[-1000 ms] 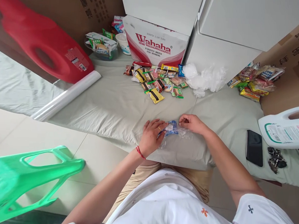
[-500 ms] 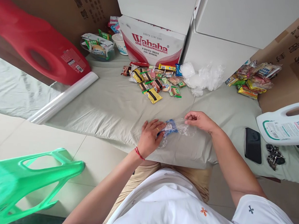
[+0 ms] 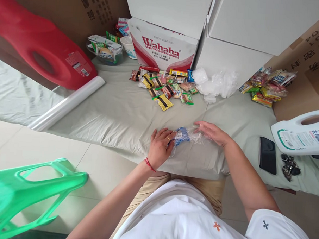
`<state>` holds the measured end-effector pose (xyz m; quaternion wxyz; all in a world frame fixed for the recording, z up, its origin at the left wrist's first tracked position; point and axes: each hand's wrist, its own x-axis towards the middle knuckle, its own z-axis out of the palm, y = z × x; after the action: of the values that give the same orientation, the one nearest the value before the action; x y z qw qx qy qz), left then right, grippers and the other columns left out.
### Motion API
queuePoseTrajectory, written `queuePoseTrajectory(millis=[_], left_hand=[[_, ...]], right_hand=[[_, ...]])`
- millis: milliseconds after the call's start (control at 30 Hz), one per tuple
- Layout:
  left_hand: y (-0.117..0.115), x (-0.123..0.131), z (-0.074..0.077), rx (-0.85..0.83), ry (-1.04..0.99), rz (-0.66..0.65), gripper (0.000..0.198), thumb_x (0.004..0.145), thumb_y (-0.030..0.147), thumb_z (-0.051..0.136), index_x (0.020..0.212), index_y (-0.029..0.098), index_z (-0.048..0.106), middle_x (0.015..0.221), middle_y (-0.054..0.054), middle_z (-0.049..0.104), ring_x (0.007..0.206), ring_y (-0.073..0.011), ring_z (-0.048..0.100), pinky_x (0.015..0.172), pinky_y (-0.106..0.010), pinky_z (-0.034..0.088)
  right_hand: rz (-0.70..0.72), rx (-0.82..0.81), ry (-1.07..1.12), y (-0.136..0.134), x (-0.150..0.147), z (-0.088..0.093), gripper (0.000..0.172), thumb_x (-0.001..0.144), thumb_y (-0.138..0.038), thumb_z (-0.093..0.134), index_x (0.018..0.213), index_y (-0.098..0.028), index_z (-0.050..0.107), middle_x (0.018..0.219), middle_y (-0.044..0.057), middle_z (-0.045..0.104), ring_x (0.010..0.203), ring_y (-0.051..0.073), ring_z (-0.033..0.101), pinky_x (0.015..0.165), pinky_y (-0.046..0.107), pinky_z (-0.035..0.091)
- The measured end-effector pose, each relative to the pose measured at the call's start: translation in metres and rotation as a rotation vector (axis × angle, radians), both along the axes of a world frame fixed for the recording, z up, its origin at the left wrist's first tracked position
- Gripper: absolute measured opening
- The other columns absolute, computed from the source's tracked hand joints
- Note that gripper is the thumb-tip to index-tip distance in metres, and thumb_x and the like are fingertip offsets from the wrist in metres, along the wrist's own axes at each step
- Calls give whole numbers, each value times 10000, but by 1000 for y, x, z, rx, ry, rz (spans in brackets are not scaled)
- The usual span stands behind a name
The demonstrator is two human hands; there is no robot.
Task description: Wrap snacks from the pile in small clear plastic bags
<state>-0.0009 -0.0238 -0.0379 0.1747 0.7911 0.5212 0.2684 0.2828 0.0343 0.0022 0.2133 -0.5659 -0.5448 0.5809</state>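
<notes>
My left hand presses on the left end of a blue snack packet that lies inside a clear plastic bag on the grey sheet. Its fingers curl over the packet's edge. My right hand rests on the bag's right end with the fingers stretched out fairly flat over the plastic. Both hands are at the near edge of the sheet, right in front of my body.
A heap of snack packets lies farther back before a Wahaha box, beside crumpled clear bags. More snacks are at the right. A phone, keys and white jug lie right; a film roll, red jug, green stool left.
My right hand went out to the right with pinched fingers, stretching the bag, then came back and flattened onto it. The left hand has stayed on the packet.
</notes>
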Motion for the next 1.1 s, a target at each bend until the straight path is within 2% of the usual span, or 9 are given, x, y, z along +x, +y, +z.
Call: queuePoseTrajectory(millis=[67,133,300,400,600,800,867,967,1100], left_hand=[[0,1,0,4,-3,-2,357,1011,286,468,1311,273,661,1331,-78,708,1374,-297,543,1186,-621,310],[0,1,1,4,0,1,353,1013,288,470,1309,272,662,1331,-80,708,1373,-297,542,1191,-628,293],[-2,2,4,21,35,-16,332,1005,271,489,1286,271,665,1293,-76,727,1367,-303,550,1201,-660,235],[-2,3,6,32,44,-13,326,1007,263,487,1280,281,664,1284,-73,732,1358,-297,557,1204,-658,226],[-1,4,8,-17,65,-21,347,1016,273,474,1316,276,647,1297,-84,723,1291,-276,599,1211,-663,217],[0,5,10,-39,87,-21,357,1020,281,474,1330,271,649,1294,-84,721,1286,-270,597,1218,-656,216],[0,5,10,-43,95,-18,358,1018,281,475,1330,272,651,1298,-84,721,1294,-275,594,1216,-656,222],[0,5,11,-46,95,-14,359,1017,279,476,1330,271,652,1304,-83,721,1296,-275,594,1215,-654,223],[1,5,11,-39,102,-15,351,1021,287,480,1322,263,658,1301,-84,723,1297,-276,594,1217,-658,213]], right_hand=[[107,-66,14,-2,-4,4,684,678,-635,839,1181,-190,707,881,51,719,752,166,603,662,285,465],[106,-89,27,0,-6,7,576,590,-560,908,974,-169,732,761,17,670,693,148,575,639,277,443],[-329,98,156,13,8,15,463,627,-553,879,847,-205,668,691,-30,551,535,78,361,487,239,250],[-464,141,149,15,19,13,465,607,-551,878,838,-209,664,675,-29,515,538,83,327,478,241,214],[-230,260,-95,12,41,4,435,657,-471,844,987,-204,747,918,40,666,740,142,504,670,293,447],[291,171,-95,21,44,13,727,644,-396,893,1330,-278,684,1309,76,670,1093,239,577,914,361,505],[351,98,-70,24,37,13,763,623,-386,904,1339,-259,672,1224,79,703,1041,231,614,909,367,509],[356,24,-39,28,29,9,514,698,-445,835,1138,-197,741,961,54,738,855,196,640,810,342,505],[151,180,-77,33,30,6,355,770,-519,751,869,-178,732,762,8,676,711,148,569,707,295,443]])
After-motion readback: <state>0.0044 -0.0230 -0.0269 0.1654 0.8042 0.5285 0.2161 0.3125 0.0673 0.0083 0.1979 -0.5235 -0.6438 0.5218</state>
